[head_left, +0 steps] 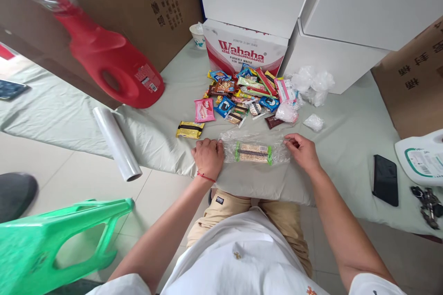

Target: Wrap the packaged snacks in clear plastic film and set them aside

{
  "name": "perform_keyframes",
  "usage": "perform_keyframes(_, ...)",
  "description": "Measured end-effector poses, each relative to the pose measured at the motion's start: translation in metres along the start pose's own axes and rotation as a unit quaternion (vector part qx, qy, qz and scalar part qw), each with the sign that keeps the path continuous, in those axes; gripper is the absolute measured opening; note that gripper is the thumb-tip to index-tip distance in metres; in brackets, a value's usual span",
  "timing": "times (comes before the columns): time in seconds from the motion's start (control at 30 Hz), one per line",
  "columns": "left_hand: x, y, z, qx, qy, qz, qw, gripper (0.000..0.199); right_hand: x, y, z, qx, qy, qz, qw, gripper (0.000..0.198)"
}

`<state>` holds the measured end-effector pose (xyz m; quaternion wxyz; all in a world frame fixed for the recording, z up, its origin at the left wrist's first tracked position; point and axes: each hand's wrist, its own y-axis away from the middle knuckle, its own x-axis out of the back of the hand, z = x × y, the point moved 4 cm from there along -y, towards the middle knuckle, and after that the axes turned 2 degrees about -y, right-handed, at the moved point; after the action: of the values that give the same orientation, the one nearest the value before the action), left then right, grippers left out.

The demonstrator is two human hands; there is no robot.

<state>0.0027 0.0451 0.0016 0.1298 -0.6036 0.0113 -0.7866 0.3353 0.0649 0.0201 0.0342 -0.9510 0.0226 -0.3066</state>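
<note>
A snack bar in a clear wrapper with green ends (254,152) lies near the table's front edge. Under and around it is a crumpled sheet of clear plastic film (230,140). My left hand (208,159), a red cord at its wrist, rests on the cloth with fingers curled at the film's left edge. On the other side, my right hand (304,153) pinches the film's right edge between thumb and finger. Close to my left hand lies a yellow snack packet (190,129), with a pink packet (205,110) behind it.
A pile of snack packets (242,90) stands before a Wahaha carton (246,48). Crumpled film balls (313,122) lie to its right. Leftward are a film roll (117,145) and a red jug (117,64). A phone (385,179) and keys (429,206) lie at right.
</note>
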Motion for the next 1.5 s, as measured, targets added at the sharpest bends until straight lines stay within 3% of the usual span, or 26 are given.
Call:
perform_keyframes(0.17, 0.005, -0.001, -0.007, 0.034, 0.068, 0.032, 0.997, 0.031, 0.001, -0.014, -0.006, 0.023, 0.013, 0.001, 1.000, 0.028)
perform_keyframes(0.3, 0.040, 0.027, -0.012, 0.019, 0.150, 0.168, 0.974, 0.032, -0.011, -0.019, 0.005, 0.010, 0.031, -0.056, 0.998, 0.027)
perform_keyframes(0.37, 0.060, 0.048, -0.005, -0.032, 0.161, 0.215, 0.963, 0.025, -0.015, -0.018, 0.009, 0.006, 0.027, -0.064, 0.998, 0.028)
perform_keyframes(0.43, 0.068, 0.065, 0.018, -0.181, 0.182, 0.168, 0.952, 0.017, -0.018, -0.018, 0.010, -0.001, 0.012, -0.065, 0.998, 0.030)
perform_keyframes(0.5, 0.062, 0.074, 0.049, -0.351, 0.184, 0.052, 0.917, 0.025, -0.018, -0.019, 0.009, -0.015, -0.010, -0.065, 0.998, 0.032)
perform_keyframes(0.57, 0.046, 0.071, 0.072, -0.420, 0.157, -0.035, 0.893, 0.037, -0.016, -0.018, 0.008, -0.028, -0.030, -0.059, 0.997, 0.036)
perform_keyframes(0.73, 0.001, 0.038, 0.086, -0.303, 0.099, -0.085, 0.944, 0.047, -0.001, 0.006, 0.008, -0.074, -0.110, -0.030, 0.991, 0.059)
perform_keyframes(0.9, -0.008, 0.040, 0.079, -0.292, 0.103, -0.094, 0.946, 0.049, -0.007, 0.043, 0.016, -0.126, -0.188, -0.085, 0.970, 0.103)
perform_keyframes(0.97, -0.008, 0.039, 0.076, -0.276, 0.112, -0.102, 0.949, 0.050, -0.005, 0.049, 0.023, -0.140, -0.188, -0.064, 0.970, 0.095)
perform_keyframes(1.13, -0.009, 0.032, 0.074, -0.250, 0.124, -0.119, 0.953, 0.050, 0.018, 0.040, 0.040, -0.180, -0.122, -0.030, 0.975, 0.053)
perform_keyframes(1.2, -0.009, 0.031, 0.075, -0.254, 0.120, -0.120, 0.952, 0.050, 0.029, 0.024, 0.033, -0.149, -0.047, 0.018, 0.988, 0.043)
perform_keyframes(1.27, -0.006, 0.031, 0.076, -0.248, 0.117, -0.108, 0.956, 0.049, 0.028, 0.001, 0.010, -0.070, 0.032, 0.042, 0.996, 0.034)
perform_keyframes(1.33, -0.002, 0.031, 0.077, -0.242, 0.110, -0.085, 0.960, 0.047, 0.007, -0.026, -0.021, 0.047, 0.093, -0.016, 0.994, 0.029)
perform_keyframes(1.4, 0.002, 0.030, 0.078, -0.231, 0.101, -0.060, 0.966, 0.044, -0.025, -0.053, -0.051, 0.163, 0.154, -0.087, 0.971, 0.032)
perform_keyframes(1.5, 0.004, 0.026, 0.077, -0.207, 0.092, -0.046, 0.973, 0.042, -0.072, -0.089, -0.072, 0.208, 0.206, -0.160, 0.943, 0.052)
